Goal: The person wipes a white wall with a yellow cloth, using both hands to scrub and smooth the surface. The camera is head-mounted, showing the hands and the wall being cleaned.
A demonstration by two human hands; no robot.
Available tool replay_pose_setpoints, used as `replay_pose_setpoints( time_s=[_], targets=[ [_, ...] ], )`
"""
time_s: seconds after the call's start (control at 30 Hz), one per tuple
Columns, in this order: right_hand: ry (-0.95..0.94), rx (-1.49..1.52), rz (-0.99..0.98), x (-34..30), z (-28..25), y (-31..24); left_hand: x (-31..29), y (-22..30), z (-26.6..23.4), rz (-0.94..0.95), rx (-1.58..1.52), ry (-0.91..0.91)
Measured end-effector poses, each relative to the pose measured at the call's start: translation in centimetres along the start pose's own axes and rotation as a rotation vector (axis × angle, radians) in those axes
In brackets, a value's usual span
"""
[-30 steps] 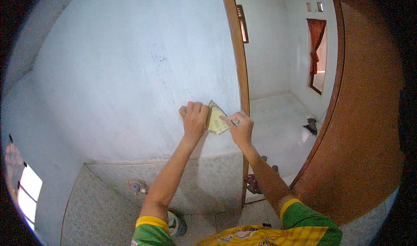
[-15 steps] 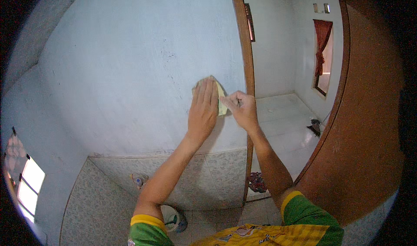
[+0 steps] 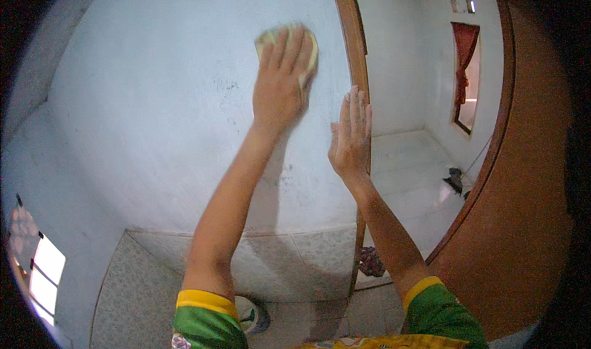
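Pressing yel. sheet (image 3: pixel 314 49) under flat L grip (image 3: pixel 280 84) vs. wall (image 3: pixel 172 103), edges showing; R grip (image 3: pixel 351 136) flat, palm hidden.

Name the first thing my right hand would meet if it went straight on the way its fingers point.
The wooden door frame: the fingers of your right hand point up along it. Depth is unclear, so they may already touch it.

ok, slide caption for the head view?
Left hand presses a yellowish sheet against the pale blue wall; right hand at the wooden door frame.
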State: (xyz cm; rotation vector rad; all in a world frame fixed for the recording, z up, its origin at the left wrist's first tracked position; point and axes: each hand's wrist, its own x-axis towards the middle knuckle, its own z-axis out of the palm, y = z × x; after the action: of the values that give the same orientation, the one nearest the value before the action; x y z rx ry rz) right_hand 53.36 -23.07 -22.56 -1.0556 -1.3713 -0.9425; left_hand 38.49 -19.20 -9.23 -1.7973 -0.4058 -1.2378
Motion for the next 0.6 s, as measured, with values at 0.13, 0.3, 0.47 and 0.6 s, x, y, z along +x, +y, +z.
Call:
replay_pose_setpoints(
  time_s=[0.13, 0.3, 0.47, 0.6],
  targets=[
    [-0.027, -0.13, -0.089, 0.0, -0.7, 0.3, -9.9, 2.6, -2.2, -0.003, -0.083, -0.198],
    [-0.1, -0.04, -0.14, 0.1, -0.9, 0.2, 1.8, -4.7, -1.5, -0.095, 0.12, 0.119],
    [-0.109, -0.059, -0.145, -0.2, -0.7, 0.4, 6.4, -3.6, 0.2, -0.009, 0.043, 0.194],
    [-0.091, -0.039, -0.156, 0.0, -0.4, 0.1, -6.2, -1.1, -2.4, 0.062, -0.053, -0.244]
  ],
)
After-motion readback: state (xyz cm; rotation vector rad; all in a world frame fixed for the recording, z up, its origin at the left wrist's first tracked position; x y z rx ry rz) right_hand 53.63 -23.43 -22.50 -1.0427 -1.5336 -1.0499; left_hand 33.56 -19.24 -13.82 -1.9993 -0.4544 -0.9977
